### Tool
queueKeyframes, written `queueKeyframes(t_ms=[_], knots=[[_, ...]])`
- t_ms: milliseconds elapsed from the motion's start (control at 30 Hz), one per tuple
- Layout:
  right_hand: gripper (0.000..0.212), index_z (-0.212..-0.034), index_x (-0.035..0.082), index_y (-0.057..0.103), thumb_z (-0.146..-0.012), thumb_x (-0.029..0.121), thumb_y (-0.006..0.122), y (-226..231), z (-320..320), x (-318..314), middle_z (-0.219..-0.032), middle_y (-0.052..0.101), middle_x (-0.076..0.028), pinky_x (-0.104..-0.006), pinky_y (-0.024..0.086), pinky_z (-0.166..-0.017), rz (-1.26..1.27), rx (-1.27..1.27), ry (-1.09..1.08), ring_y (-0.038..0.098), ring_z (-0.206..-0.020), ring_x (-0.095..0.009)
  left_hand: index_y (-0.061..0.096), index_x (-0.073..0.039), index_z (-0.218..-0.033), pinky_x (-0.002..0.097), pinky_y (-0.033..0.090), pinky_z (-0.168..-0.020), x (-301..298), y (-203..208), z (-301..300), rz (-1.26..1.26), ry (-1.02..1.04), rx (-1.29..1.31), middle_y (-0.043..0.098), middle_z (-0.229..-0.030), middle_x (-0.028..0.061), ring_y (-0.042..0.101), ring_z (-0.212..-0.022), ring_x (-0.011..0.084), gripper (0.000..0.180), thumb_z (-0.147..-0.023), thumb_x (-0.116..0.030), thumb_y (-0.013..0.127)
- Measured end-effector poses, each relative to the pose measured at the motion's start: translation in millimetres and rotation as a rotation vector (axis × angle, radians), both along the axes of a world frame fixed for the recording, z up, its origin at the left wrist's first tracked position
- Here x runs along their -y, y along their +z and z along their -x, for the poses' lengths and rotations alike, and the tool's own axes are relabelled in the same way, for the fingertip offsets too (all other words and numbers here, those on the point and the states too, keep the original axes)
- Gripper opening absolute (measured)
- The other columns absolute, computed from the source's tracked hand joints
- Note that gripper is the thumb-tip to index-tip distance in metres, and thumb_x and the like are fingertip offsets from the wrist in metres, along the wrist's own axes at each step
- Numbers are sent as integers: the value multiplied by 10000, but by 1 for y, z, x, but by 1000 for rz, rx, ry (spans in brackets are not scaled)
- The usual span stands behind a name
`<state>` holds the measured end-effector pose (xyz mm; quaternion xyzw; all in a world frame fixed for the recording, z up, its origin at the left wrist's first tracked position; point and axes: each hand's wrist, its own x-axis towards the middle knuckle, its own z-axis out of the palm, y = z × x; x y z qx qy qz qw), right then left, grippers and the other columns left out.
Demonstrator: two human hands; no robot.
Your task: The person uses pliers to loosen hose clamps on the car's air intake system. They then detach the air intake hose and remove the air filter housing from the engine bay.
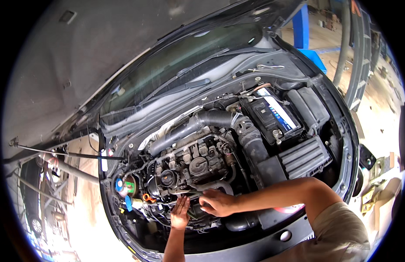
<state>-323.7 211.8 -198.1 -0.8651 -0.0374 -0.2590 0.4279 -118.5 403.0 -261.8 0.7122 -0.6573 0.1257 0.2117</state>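
Note:
Both my hands are at the front edge of a car engine (202, 163) under a raised hood. My left hand (180, 212) reaches in with its fingers stretched out against the engine's front, below the black oil filler cap (168, 177). Just to its right, my right hand (217, 203) is closed with curled fingers near the pipes and hoses. Whatever those fingers hold, if anything, is hidden. An orange dipstick handle (148, 198) sticks up to the left of my left hand. The ribbed black intake hose (217, 118) curves behind and right of the engine.
A battery (268, 115) and a ribbed air filter box (305, 158) sit on the right. Two blue caps, one upper (119, 185) and one lower (128, 203), stand at left. Metal tools (270, 67) lie by the windshield. A thin strut (71, 153) crosses beneath the hood (71, 56).

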Motion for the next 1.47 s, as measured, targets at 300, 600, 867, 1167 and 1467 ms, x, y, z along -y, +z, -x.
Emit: queueKeyframes(t_ms=[300,600,867,1167,1467], knots=[[243,-1019,48,631,-884,192,772,-4,256,47,-907,668,-135,-429,537,-785,-303,-21,-998,665,-861,-311,426,-109,-1553,415,485,-1116,-21,-10,-17,-495,30,-97,459,-1574,136,478,-1419,339,762,-832,27,635],[864,-1251,-73,617,-882,707,674,-86,370,123,-1190,686,-248,-400,477,-1003,-894,-407,-1526,658,-1137,-320,706,-139,-1283,447,556,-952,66,86,-11,-952,229,-138,749,-1105,170,714,-1027,353,423,-925,-352,631],[565,-1209,35,570,-892,435,813,-73,317,128,-1008,625,-57,-304,460,-848,-1292,188,-1664,562,-914,-166,202,99,-1572,500,509,-1066,349,34,27,-235,287,-1677,451,-1426,394,573,-1270,447,1115,-925,-721,592],[535,-1423,189,472,-978,413,669,-16,294,111,-1368,562,-75,-534,405,-1129,-1500,999,-1149,517,-1315,-295,604,-114,-1359,523,488,-1078,442,-32,51,70,39,-2246,658,-1334,118,647,-1181,327,862,-826,-789,656],[807,-1592,118,315,-1007,654,464,-41,276,19,-1605,393,-120,-547,287,-1208,-1507,1069,-844,378,-1461,-353,603,-38,-1358,501,483,-1094,451,-114,5,16,-715,-2427,645,-1343,131,623,-1174,347,1020,-806,-892,535]])
